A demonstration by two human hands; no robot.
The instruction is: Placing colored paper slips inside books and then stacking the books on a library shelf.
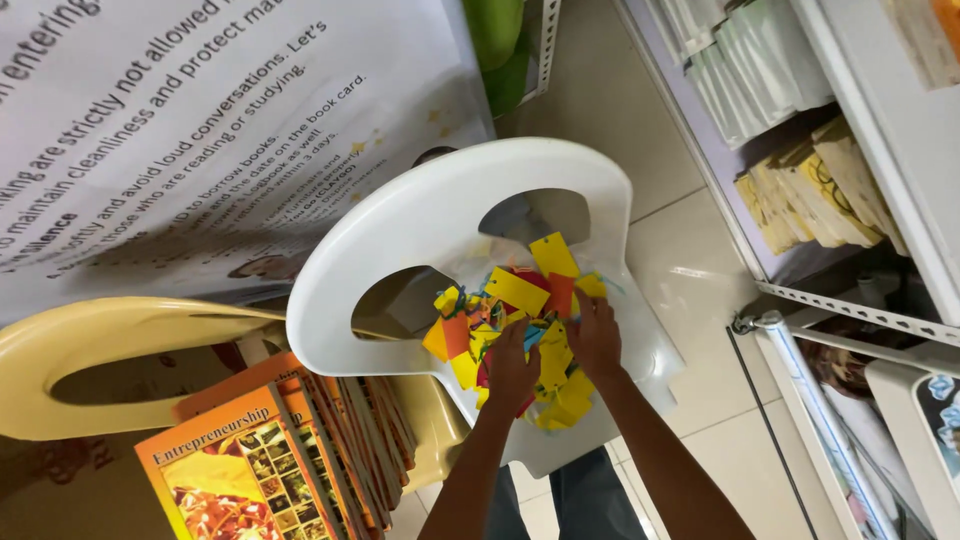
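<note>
While I look down, my left hand and right hand press, fingers curled, into the coloured paper tags heaped on the white plastic chair. Whether either pinches a tag, I cannot tell.

Two hands of mine in view: left hand and right hand, both down on the paper tags.

Tags under and around my fingers: too many and too overlapped for an exact count. Three colours among them, yellow, orange and red, with yellow the most plentiful.

Chairs: two. One white plastic chair directly under my hands, one cream chair off to the left of my left hand.

Books: one stack below-left of my left hand, one cover showing on top; the spines behind blur together, so number uncertain.

One printed banner up beyond the chairs.
</note>
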